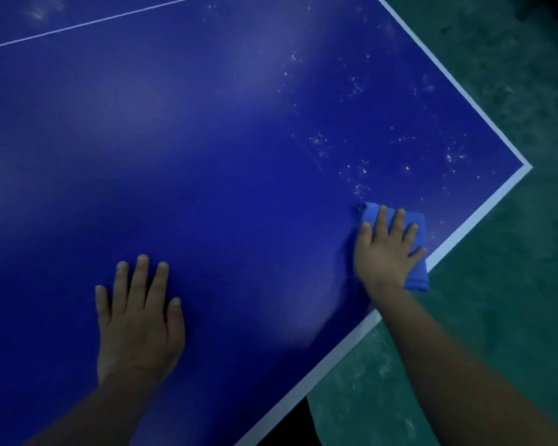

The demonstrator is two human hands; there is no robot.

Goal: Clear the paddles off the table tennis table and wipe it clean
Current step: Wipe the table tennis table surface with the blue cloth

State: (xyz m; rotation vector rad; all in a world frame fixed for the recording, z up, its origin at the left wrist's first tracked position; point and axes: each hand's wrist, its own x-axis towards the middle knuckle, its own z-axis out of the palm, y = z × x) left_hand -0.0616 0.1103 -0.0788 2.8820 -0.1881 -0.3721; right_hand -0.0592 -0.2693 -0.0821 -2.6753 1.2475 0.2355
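A folded blue cloth [416, 226] is pressed flat under the right hand [388, 249], fingers straight and spread, at the table's [207, 156] near white edge, short of the right corner; the left hand [139, 320] is laid palm-down, fingers extended, on bare blue surface, nothing held; pale specks [358, 175] are noted beyond the cloth toward the corner; green floor [496, 284] is seen past the edge.

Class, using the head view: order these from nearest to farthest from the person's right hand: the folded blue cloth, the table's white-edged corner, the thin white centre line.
1. Folded blue cloth, directly under the right hand.
2. White-edged corner of the blue table, up and right.
3. Thin white centre line, far upper left.
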